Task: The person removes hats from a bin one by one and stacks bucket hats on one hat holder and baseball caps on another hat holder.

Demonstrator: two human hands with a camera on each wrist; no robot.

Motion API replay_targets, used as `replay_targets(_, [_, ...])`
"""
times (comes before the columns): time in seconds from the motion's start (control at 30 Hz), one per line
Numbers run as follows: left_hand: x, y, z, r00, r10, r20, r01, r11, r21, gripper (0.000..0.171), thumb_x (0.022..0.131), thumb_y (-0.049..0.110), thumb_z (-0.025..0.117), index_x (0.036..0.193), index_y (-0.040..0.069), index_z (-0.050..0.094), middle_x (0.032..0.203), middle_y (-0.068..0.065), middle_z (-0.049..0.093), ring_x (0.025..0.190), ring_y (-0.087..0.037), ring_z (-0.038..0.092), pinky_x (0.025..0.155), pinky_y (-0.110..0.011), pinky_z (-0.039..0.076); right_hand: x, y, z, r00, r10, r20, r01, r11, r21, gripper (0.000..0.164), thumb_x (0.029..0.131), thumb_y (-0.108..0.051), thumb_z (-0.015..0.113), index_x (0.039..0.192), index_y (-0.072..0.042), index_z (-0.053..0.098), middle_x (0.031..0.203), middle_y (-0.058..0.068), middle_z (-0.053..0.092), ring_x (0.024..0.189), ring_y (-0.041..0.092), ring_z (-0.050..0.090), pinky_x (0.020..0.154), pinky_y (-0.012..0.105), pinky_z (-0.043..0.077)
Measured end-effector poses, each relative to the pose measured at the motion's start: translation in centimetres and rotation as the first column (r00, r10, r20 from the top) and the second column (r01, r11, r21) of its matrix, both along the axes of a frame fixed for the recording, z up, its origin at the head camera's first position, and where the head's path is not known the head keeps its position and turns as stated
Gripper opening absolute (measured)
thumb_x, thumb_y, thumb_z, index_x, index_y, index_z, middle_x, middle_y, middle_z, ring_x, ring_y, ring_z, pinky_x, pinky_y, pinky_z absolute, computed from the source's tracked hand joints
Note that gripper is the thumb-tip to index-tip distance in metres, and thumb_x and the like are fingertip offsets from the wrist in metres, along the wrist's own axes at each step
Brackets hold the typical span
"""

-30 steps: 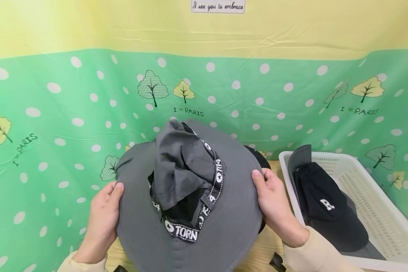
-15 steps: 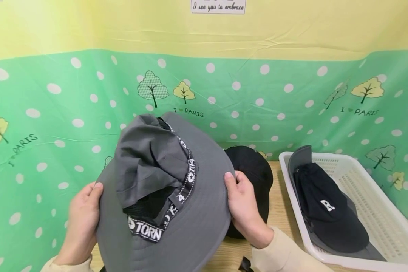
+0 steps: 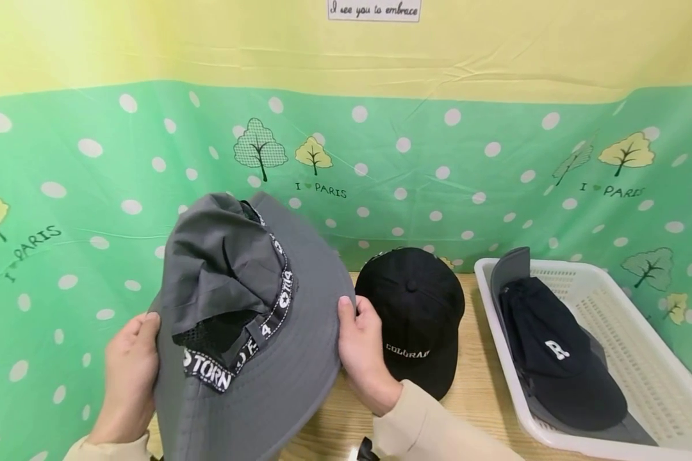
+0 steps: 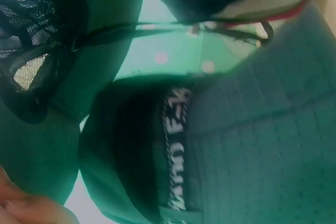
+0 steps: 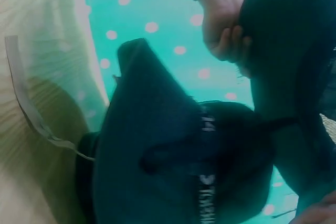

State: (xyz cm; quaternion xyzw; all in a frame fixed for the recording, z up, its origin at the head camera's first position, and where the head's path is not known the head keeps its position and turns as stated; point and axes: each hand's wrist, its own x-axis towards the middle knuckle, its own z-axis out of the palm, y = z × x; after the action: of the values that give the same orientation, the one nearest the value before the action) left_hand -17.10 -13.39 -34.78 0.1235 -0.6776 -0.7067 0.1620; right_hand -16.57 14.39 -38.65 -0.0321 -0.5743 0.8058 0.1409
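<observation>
A grey wide-brimmed bucket hat (image 3: 305, 307) hangs tilted in front of me, its underside and lettered inner band facing up. My left hand (image 3: 128, 371) pinches the brim at its left edge, thumb on top. On the opposite edge my right hand (image 3: 364, 349) grips the brim the same way. Right of the hat, a black cap (image 3: 415, 301) with white lettering rests on the wooden table, close behind my right hand. In the left wrist view, another hat (image 4: 262, 129) with a lettered band lies below the held one; the head view hides it.
A white plastic basket (image 3: 571, 442) stands at the right. In it lie a black cap (image 3: 544, 320) with a white letter and a grey cap, whose visor (image 3: 509, 272) sticks up over the rim. A green and yellow printed cloth (image 3: 473, 173) hangs behind.
Both hands have carried the grey bucket hat to the left and tilted it somewhat. The black cap on the table, mostly covered before, now shows almost whole.
</observation>
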Motion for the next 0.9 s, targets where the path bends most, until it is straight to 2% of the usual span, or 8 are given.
replay_targets(0.17, [-0.9, -0.9, -0.9, 0.998, 0.058, 0.033, -0.056, 0.997, -0.06, 0.027, 0.096, 0.037, 0.054, 0.085, 0.015, 0.064, 0.061, 0.004, 0.056, 0.05, -0.01, 0.051, 0.044, -0.024, 0.043, -1.3, -1.2, -1.0, 0.999, -0.005, 0.033, 0.003, 0.999, 0.037, 0.024, 0.101, -0.022, 0.048, 0.104, 0.001, 0.053, 0.084, 0.008, 0.062, 0.07, 0.016, 0.059, 0.069, 0.029, 0.049])
replay_targets(0.3, [-1.6, -1.7, -1.6, 0.996, 0.068, 0.062, -0.064, 0.996, -0.061, 0.029, 0.096, 0.038, 0.055, 0.082, 0.014, 0.064, 0.062, 0.005, 0.055, 0.052, -0.009, 0.051, 0.045, -0.023, 0.044, -2.4, -1.9, -1.6, 0.998, -0.027, 0.051, 0.024, 0.998, 0.049, 0.025, 0.099, -0.026, 0.052, 0.103, -0.001, 0.054, 0.083, 0.007, 0.061, 0.07, 0.016, 0.059, 0.072, 0.03, 0.049])
replay_targets(0.47, [-2.7, -2.5, -2.7, 0.986, 0.109, 0.125, -0.102, 0.993, -0.06, 0.029, 0.097, 0.035, 0.054, 0.076, 0.017, 0.064, 0.062, 0.006, 0.054, 0.053, -0.007, 0.051, 0.045, -0.023, 0.045, -3.8, -2.8, -2.4, 0.997, -0.061, 0.05, 0.06, 0.998, 0.02, 0.025, 0.097, -0.026, 0.057, 0.1, -0.002, 0.054, 0.076, 0.005, 0.058, 0.064, 0.015, 0.057, 0.067, 0.029, 0.048])
replay_targets(0.6, [-3.6, -2.8, -3.6, 0.982, 0.132, 0.138, -0.126, 0.991, -0.055, 0.029, 0.097, 0.033, 0.054, 0.074, 0.018, 0.064, 0.063, 0.007, 0.055, 0.053, -0.006, 0.051, 0.046, -0.022, 0.045, -4.9, -3.5, -3.0, 0.992, -0.101, 0.078, 0.101, 0.995, 0.009, 0.023, 0.096, -0.026, 0.057, 0.096, -0.003, 0.055, 0.073, 0.004, 0.056, 0.062, 0.016, 0.055, 0.065, 0.03, 0.047])
replay_targets(0.77, [-4.8, -3.1, -4.4, 0.983, 0.126, 0.135, -0.115, 0.989, -0.088, 0.03, 0.097, 0.034, 0.052, 0.075, 0.018, 0.064, 0.066, 0.007, 0.055, 0.057, -0.006, 0.052, 0.048, -0.021, 0.046, -6.2, -4.0, -3.3, 0.984, -0.137, 0.111, 0.134, 0.99, 0.037, 0.021, 0.097, -0.025, 0.056, 0.093, -0.004, 0.057, 0.078, 0.005, 0.056, 0.071, 0.017, 0.054, 0.07, 0.031, 0.046])
replay_targets(0.9, [-5.7, -3.3, -4.8, 0.981, 0.115, 0.158, -0.1, 0.99, -0.101, 0.03, 0.098, 0.034, 0.051, 0.074, 0.019, 0.063, 0.07, 0.009, 0.053, 0.063, -0.005, 0.051, 0.05, -0.02, 0.046, -7.2, -4.2, -3.3, 0.979, -0.17, 0.117, 0.162, 0.984, 0.072, 0.02, 0.097, -0.023, 0.055, 0.089, -0.004, 0.056, 0.08, 0.005, 0.053, 0.076, 0.018, 0.052, 0.073, 0.032, 0.044])
